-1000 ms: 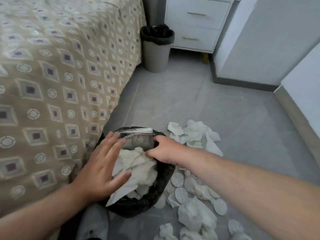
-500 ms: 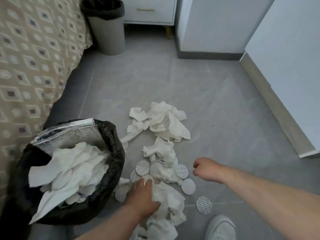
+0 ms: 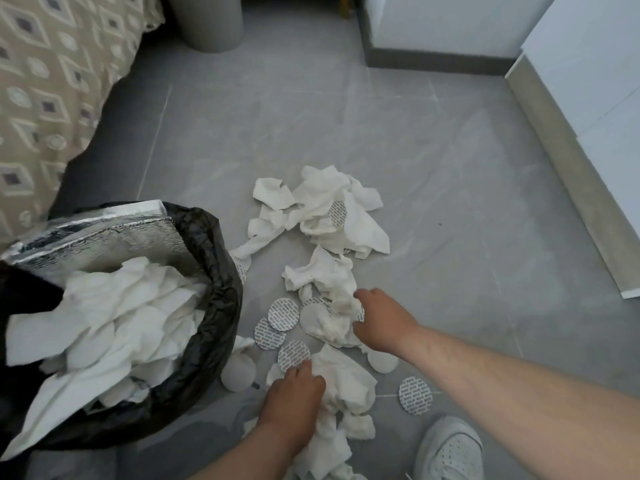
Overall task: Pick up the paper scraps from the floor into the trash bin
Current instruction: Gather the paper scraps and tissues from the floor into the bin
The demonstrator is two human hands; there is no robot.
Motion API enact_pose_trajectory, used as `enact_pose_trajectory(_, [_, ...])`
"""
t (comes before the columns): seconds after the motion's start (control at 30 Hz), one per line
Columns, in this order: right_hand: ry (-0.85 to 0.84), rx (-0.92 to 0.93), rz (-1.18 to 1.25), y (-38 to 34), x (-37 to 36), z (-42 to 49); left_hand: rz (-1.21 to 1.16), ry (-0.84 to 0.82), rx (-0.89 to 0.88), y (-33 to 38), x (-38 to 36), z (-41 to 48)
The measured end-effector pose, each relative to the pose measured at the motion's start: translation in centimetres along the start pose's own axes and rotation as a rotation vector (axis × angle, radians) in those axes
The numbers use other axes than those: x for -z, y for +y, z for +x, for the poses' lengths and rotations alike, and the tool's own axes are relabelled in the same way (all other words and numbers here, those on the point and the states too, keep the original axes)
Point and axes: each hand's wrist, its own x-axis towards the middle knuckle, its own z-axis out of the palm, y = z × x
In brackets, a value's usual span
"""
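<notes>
White crumpled paper scraps and several round printed discs lie scattered on the grey floor. At the left stands the trash bin with a black liner, heaped with white paper and a silver foil sheet. My left hand is down on the near scraps, fingers curled into a crumpled piece. My right hand curls its fingers round the middle clump of paper.
A bed with a patterned beige cover runs along the left. A second grey bin stands at the back, beside white furniture. A white wall panel borders the right. My white shoe is at the bottom right.
My right hand moved left from bare floor onto the middle clump and closed round it. My left hand stays on the near scraps. The view tilted further down.
</notes>
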Motion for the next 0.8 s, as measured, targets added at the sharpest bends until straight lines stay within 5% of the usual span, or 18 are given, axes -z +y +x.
enact_pose_trajectory(0.37, [0.127, -0.189, 0.305, -2.4, -2.5, 3.8, -0.210, 0.084, -0.051, -0.8, -0.3, 0.3])
enact_pose_trajectory(0.5, [0.179, -0.109, 0.437, -2.3, -2.4, 3.2, -0.292, 0.134, -0.063, -1.1, 0.3, 0.2])
enact_pose_trajectory(0.8, [0.223, 0.086, 0.294, -4.0, 8.4, -1.9, -0.519, 0.378, -0.119, -1.1, 9.6, -2.9])
